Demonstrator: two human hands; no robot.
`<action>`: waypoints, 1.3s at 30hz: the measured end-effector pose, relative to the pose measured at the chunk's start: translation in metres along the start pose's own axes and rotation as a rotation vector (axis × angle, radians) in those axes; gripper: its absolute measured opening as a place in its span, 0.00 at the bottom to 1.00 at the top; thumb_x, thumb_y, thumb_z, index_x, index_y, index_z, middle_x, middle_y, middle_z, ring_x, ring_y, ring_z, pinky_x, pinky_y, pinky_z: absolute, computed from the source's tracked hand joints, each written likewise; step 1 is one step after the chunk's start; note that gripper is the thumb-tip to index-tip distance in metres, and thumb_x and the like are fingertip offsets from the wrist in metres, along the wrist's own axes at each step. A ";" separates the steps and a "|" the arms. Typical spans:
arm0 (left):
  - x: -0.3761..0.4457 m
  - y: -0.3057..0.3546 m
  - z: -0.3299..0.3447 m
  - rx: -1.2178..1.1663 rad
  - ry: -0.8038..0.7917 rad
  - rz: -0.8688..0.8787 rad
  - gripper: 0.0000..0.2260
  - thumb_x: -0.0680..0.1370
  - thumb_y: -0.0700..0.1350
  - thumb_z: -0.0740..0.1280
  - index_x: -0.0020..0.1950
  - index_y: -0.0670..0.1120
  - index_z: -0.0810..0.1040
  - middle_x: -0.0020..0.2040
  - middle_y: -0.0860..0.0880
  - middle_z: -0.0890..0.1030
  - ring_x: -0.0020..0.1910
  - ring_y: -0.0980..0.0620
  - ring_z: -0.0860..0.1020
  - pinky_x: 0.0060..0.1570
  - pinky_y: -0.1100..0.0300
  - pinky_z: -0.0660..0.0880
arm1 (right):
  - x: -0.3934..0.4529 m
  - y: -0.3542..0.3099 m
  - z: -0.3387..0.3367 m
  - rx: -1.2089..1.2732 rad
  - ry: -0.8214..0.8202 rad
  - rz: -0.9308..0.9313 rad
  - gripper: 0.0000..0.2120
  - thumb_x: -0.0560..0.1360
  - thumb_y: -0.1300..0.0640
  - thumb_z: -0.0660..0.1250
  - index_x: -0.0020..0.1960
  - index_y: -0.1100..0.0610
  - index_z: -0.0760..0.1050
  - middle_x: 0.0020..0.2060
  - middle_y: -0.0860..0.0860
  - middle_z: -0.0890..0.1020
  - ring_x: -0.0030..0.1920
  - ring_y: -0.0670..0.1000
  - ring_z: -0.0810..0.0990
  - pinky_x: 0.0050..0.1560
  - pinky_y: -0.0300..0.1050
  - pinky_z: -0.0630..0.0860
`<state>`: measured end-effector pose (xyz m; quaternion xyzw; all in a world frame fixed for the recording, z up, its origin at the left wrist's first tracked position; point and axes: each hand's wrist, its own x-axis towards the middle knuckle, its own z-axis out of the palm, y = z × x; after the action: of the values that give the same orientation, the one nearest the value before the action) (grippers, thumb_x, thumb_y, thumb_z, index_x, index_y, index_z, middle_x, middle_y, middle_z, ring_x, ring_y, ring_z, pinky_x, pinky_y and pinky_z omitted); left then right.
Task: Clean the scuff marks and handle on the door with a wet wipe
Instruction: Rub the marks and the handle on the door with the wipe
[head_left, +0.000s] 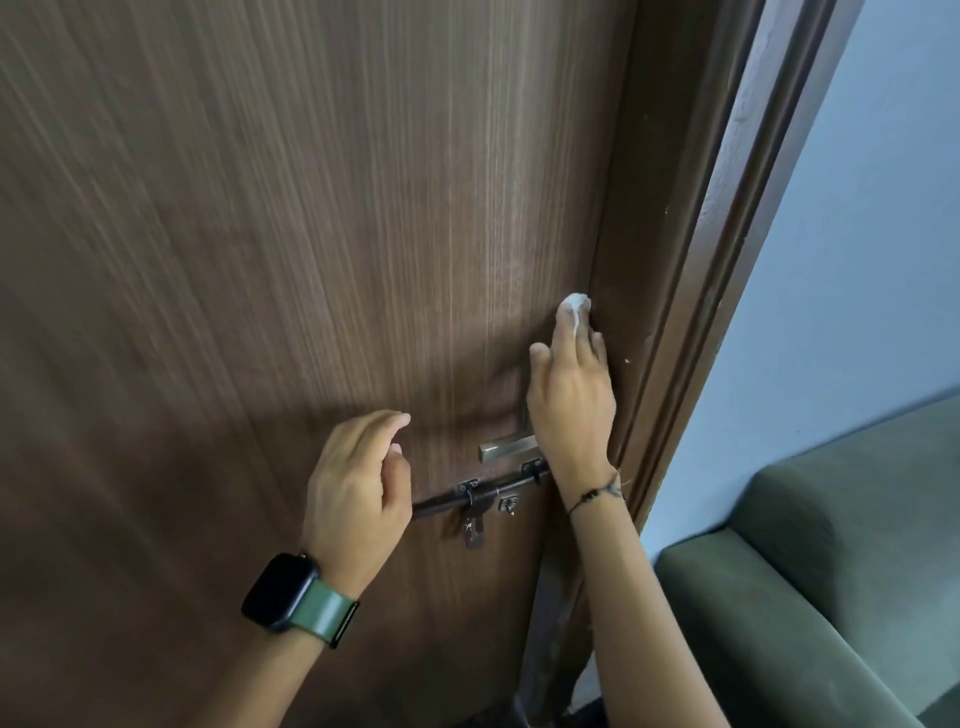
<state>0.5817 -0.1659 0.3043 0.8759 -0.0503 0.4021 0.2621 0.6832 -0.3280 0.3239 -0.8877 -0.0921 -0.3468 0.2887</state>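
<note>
A brown wood-grain door (311, 234) fills the view. My right hand (569, 395) presses a white wet wipe (575, 304) flat against the door's right edge, just above the handle. The brass lever handle (506, 448) is partly hidden behind that hand. My left hand (358, 488), with a dark watch on a green strap at the wrist, hovers with curled, parted fingers left of the handle, holding nothing. Small pale specks mark the frame (647, 343) beside the wipe.
A dark sliding bolt latch (480, 496) runs across the door below the handle, its left end behind my left hand. The dark door frame (727, 260) borders a pale blue wall (857, 286). A green sofa (831, 597) stands at the lower right.
</note>
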 end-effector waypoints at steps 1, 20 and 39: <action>0.000 0.000 0.001 -0.002 -0.001 0.000 0.15 0.72 0.40 0.55 0.52 0.38 0.78 0.48 0.43 0.82 0.48 0.54 0.73 0.49 0.66 0.69 | -0.001 0.002 0.000 0.056 0.013 0.009 0.23 0.80 0.56 0.53 0.72 0.65 0.58 0.72 0.64 0.62 0.72 0.59 0.62 0.73 0.55 0.58; 0.001 -0.006 0.000 0.062 0.039 0.038 0.14 0.71 0.37 0.56 0.51 0.38 0.78 0.47 0.43 0.82 0.47 0.52 0.74 0.47 0.63 0.70 | -0.119 -0.039 0.093 0.189 -0.263 -0.128 0.27 0.80 0.52 0.51 0.74 0.63 0.50 0.74 0.63 0.53 0.74 0.62 0.49 0.71 0.61 0.60; -0.022 -0.017 -0.001 0.104 -0.012 -0.016 0.15 0.70 0.38 0.55 0.50 0.38 0.79 0.46 0.43 0.82 0.47 0.54 0.73 0.50 0.66 0.68 | -0.159 -0.051 0.118 0.087 -0.196 -0.041 0.33 0.79 0.42 0.44 0.74 0.63 0.46 0.72 0.62 0.60 0.73 0.61 0.58 0.70 0.59 0.55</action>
<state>0.5716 -0.1537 0.2815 0.8910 -0.0240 0.3970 0.2189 0.6130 -0.2122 0.1705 -0.9019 -0.1529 -0.2601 0.3093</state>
